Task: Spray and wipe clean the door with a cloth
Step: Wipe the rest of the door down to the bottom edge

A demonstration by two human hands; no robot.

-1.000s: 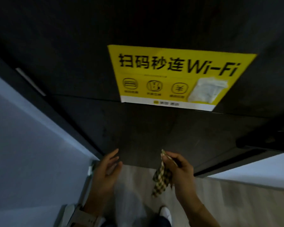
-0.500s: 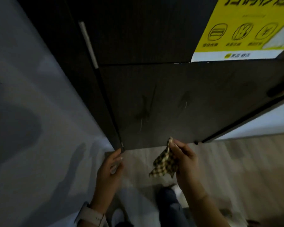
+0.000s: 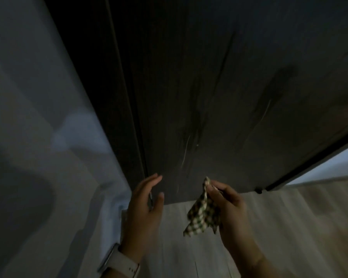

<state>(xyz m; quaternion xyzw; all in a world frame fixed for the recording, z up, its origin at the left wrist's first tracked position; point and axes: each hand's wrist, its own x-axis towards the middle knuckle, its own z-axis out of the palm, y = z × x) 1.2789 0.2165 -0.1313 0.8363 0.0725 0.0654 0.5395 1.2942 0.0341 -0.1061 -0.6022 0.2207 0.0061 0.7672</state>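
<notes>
A dark door (image 3: 219,87) fills the upper middle of the head view, with wet streaks running down its lower part. My right hand (image 3: 231,209) pinches a checked cloth (image 3: 202,214) that hangs just below the door's bottom edge, a little in front of it. My left hand (image 3: 144,207) is held upright near the door's lower left corner with its fingers apart and nothing in it. A pale watch (image 3: 119,263) sits on that wrist. No spray bottle is in view.
A pale wall (image 3: 38,137) runs along the left, meeting the dark door frame (image 3: 117,97). Light wood-look floor (image 3: 289,227) spreads below and to the right. Beyond the door's right edge a bright wall strip (image 3: 333,165) shows.
The view has dropped down the door, so the yellow Wi-Fi poster has left the frame. Both hands have stayed near the door's bottom edge, the right one still holding the cloth.
</notes>
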